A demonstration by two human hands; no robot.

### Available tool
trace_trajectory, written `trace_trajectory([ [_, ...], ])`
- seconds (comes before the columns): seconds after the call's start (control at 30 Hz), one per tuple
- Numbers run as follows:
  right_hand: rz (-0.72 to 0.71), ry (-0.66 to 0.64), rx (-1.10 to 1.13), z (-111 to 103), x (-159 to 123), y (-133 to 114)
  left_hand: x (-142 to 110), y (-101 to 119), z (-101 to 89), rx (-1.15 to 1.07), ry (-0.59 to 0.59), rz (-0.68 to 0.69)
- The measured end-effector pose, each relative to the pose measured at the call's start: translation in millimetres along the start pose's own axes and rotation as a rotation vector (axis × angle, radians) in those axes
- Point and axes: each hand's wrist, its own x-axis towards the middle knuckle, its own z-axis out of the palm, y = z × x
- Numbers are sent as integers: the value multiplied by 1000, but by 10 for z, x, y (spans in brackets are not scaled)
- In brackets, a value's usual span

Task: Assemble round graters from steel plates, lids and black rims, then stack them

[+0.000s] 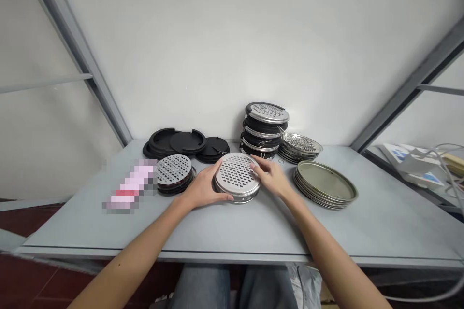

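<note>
A round silver plate with rows of small slots (pixel 237 174) lies in front of me, on top of a metal rim that shows beneath it. My left hand (pixel 199 187) wraps round its left side, with the thumb at the front edge. On the right side, my right hand (pixel 271 176) grips the edge, thumb on the top face and fingers behind. Left of it is a similar slotted plate (pixel 174 170) on a dark stack. To the right sits a stack of olive-coloured round metal plates (pixel 326 181).
Behind stands a tall stack of black and silver round pieces (pixel 264 128), beside a stack of shiny slotted plates (pixel 300 145). Black round parts (pixel 177 144) lie at the back left. A pixelated pink item (pixel 132 186) is on the grey table (pixel 232 236).
</note>
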Motion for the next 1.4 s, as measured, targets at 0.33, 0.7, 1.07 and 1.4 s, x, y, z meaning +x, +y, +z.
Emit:
trace_trajectory([
  [0.33,-36,0,-165,80,-20,70,4,91,-1,61,24,-68],
  [0.7,-44,-95,-333,143,-83,29,-10,7,24,158,-19,-30],
  [1.07,-65,-64,-397,170,-45,95,10,-73,116,192,-14,29],
  [1.4,-78,-14,-405,158,-4,157,16,-128,153,180,46,5],
])
